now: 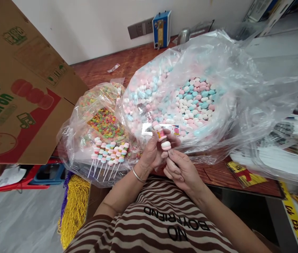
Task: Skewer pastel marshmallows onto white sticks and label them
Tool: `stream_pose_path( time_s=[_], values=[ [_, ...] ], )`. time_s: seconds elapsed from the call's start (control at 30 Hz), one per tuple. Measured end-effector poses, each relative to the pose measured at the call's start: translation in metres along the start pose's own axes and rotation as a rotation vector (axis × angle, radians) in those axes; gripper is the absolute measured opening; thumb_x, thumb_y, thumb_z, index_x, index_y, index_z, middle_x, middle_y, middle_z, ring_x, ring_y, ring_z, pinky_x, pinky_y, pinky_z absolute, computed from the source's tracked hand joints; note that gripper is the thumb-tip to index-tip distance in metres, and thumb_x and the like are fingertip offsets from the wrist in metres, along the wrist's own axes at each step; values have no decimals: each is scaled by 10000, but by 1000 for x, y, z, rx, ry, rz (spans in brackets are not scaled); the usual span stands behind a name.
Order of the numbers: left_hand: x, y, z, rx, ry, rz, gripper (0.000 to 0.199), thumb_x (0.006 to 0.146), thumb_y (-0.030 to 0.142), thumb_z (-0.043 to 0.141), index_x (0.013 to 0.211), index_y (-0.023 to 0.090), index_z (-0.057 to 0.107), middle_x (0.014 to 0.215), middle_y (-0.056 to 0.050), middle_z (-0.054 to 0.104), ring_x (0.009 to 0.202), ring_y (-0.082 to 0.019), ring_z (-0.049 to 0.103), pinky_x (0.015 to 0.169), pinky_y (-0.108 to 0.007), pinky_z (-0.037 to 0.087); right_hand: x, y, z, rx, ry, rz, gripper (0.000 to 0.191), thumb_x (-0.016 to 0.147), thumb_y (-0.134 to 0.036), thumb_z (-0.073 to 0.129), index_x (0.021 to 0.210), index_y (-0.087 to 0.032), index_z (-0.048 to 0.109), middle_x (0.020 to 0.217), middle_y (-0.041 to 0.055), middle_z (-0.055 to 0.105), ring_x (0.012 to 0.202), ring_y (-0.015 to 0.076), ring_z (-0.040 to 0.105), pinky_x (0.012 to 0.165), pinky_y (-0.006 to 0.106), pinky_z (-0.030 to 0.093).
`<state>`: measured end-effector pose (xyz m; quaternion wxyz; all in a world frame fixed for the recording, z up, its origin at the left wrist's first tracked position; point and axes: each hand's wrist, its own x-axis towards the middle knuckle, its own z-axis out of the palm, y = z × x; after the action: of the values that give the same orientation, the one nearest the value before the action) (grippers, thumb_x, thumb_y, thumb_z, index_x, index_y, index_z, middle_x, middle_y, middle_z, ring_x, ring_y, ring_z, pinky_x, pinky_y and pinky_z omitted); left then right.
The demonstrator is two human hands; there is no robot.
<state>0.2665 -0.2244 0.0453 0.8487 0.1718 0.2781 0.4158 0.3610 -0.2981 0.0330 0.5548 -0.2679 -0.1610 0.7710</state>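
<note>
My left hand (154,153) grips a candy skewer (161,135) with pink and white macaron-shaped pieces stacked on it. My right hand (182,170) is just below, its fingertips pinched on the lowest white piece (166,145) of that skewer. Both hands are held over the front edge of the wooden table (217,174). Right behind them is a big clear bag of pink, blue and white candies (191,100). Several finished skewers (109,154) lie fanned out to the left, sticks pointing toward me.
A smaller bag of multicoloured cereal bits (106,123) sits behind the skewers. A large cardboard box (19,88) fills the left. Packaging sheets in plastic (283,147) lie at right. A yellow mesh bag (75,207) hangs lower left. A blue device (161,30) stands by the wall.
</note>
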Motion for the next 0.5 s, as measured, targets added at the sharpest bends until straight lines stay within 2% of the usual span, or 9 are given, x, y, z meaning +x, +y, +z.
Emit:
stream_pose_path(
  time_s=[0.07, 0.13, 0.2, 0.3, 0.4, 0.5],
  values=[
    [1, 9, 3, -7, -7, 82, 544, 818, 661, 687, 1119, 209, 661, 1068, -98, 716, 1015, -227, 710, 807, -315, 586, 1, -2, -4, 13, 11, 9, 243, 877, -389, 725, 823, -170, 636, 414, -146, 329, 308, 9, 123, 354, 171, 146],
    [4, 22, 8, -20, -5, 169, 555, 830, 647, 684, 1193, 229, 650, 1185, -110, 711, 1076, -237, 706, 873, -344, 580, 2, -1, -7, 10, 3, 37, 225, 882, -379, 718, 869, -159, 671, 410, -150, 311, 310, 8, 111, 357, 172, 134],
    [7, 34, 12, -18, -10, 201, 474, 854, 572, 705, 1192, 242, 654, 1094, -82, 731, 979, -201, 728, 823, -306, 589, 3, 1, -9, -11, -27, 71, 244, 886, -399, 707, 885, -156, 686, 404, -151, 294, 311, 13, 102, 356, 179, 124],
    [12, 41, 14, 3, -28, 205, 275, 878, 398, 742, 1079, 221, 676, 726, 21, 637, 620, -83, 644, 623, -179, 549, 4, 4, -8, -156, -23, 44, 312, 911, -476, 652, 881, -167, 676, 415, -142, 282, 329, 36, 126, 360, 198, 143],
    [14, 36, 16, 0, 38, 226, 213, 869, 368, 758, 908, 192, 645, 593, 69, 470, 477, -39, 501, 436, -116, 409, 1, 3, -8, -627, 150, -200, 264, 920, -449, 632, 930, -187, 667, 537, -69, 486, 439, 82, 357, 437, 217, 294],
    [13, 28, 20, 40, 97, 264, 299, 843, 445, 770, 896, 188, 625, 619, 51, 471, 521, -58, 524, 380, -122, 311, -5, -5, -8, -1148, 313, -407, 210, 898, -317, 625, 1069, -200, 658, 844, 28, 695, 699, 165, 591, 629, 271, 446]
  ],
)
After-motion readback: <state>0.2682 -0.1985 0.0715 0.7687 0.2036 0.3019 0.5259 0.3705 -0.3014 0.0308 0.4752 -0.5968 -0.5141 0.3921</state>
